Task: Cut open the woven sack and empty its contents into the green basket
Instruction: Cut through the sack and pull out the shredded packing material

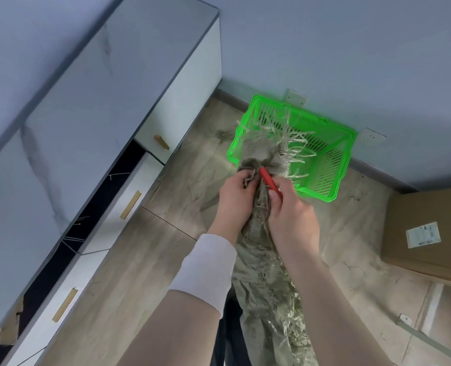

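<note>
Looking down at woven sack [266,273] stretched along the floor [140,260], from bottom edge of view up to green basket [348,143]; frayed top end [285,136] draped over the basket's near-left rim, loose pale strands hanging inside.

Pinching the bunched, tied neck of the sack with left hand [235,199], fingers curled round fabric and a bit of cord; gripping red-handled cutter [268,178] in right hand [290,215], fingers closed round the handle, thumb laid along it, tip aimed at the tie just beside the left fingertips; can't make out the blade, lost in the folds.

Around:
- basket parked on the floor tight to the wall; one wall socket [295,96] just behind it, second socket [372,136] off its right corner
- long white cabinet [87,128] down the left side, wooden pull handles [130,206] on the drawers; thin white strips [119,175] lying in the dark gap under its top
- cardboard box [427,260] with printed label [422,235] on the floor to the right, well apart from the basket
- grey metal bar [430,336] at lower right; torn cardboard scrap [8,328] at lower left by the cabinet

In the way: the sack's own frayed end across part of the basket mouth; left forearm with white cuff [206,273] overlapping the sack's left edge.
</note>
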